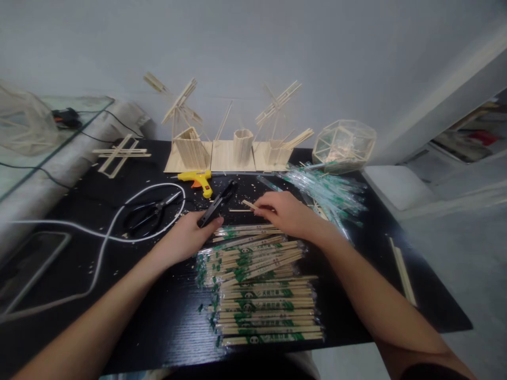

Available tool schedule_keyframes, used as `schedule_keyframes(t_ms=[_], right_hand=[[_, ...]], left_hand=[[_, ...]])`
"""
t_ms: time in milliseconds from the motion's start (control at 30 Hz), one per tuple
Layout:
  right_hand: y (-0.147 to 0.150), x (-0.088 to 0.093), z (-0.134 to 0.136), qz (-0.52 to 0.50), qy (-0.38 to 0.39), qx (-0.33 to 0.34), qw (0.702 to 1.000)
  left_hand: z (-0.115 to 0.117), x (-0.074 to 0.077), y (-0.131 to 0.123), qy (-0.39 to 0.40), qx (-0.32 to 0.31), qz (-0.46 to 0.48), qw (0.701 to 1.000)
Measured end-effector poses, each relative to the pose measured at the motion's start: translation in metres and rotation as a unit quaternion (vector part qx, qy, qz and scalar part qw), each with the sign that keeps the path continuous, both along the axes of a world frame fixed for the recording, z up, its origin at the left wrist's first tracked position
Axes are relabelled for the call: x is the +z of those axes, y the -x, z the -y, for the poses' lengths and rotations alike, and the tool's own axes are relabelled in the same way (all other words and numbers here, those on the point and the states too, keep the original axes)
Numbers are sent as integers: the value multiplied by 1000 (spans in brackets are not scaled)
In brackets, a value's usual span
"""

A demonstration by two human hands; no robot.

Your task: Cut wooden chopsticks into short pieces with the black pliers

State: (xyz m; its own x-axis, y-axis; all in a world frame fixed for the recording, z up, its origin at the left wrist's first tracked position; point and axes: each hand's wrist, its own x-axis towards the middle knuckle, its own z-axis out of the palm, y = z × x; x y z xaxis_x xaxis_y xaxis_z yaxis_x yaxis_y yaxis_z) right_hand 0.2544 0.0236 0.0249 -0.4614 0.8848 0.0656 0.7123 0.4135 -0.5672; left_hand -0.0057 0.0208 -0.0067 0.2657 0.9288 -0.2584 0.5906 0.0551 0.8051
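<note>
My left hand [190,235] is closed around a long black hand tool [216,205], tilted up to the right; I cannot make out its exact kind. Between the fingertips of my right hand [283,211] is a short piece of wooden chopstick [249,205]. Another thin stick [240,211] lies on the table just beside those fingers. Below both hands are rows of wrapped chopsticks [269,306] with green print, the upper ones in a looser pile.
A yellow glue gun [200,181] lies beyond my left hand, with black pliers [152,214] and a white cable [109,232] to the left. Stick windmill models [194,150] stand at the back. Empty plastic wrappers [328,190] and a stick-framed polyhedron [344,145] are right.
</note>
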Motion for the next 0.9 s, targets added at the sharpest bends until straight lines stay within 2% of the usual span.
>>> schedule_keyframes(t_ms=[233,367,467,633,900], right_hand=[[-2,-29,-10,71,-37,-1,997],[10,-40,-9,93,-21,12,995],[16,-45,-7,96,-33,23,995],[19,-51,-7,121,-94,40,987],[23,-45,-12,63,-82,22,994]], left_hand=[[-1,-4,14,89,48,126,987],[-2,-10,17,114,83,259,955],[-3,-13,15,125,104,324,932],[-3,-16,14,128,121,368,913],[-5,-12,11,121,185,443,869]])
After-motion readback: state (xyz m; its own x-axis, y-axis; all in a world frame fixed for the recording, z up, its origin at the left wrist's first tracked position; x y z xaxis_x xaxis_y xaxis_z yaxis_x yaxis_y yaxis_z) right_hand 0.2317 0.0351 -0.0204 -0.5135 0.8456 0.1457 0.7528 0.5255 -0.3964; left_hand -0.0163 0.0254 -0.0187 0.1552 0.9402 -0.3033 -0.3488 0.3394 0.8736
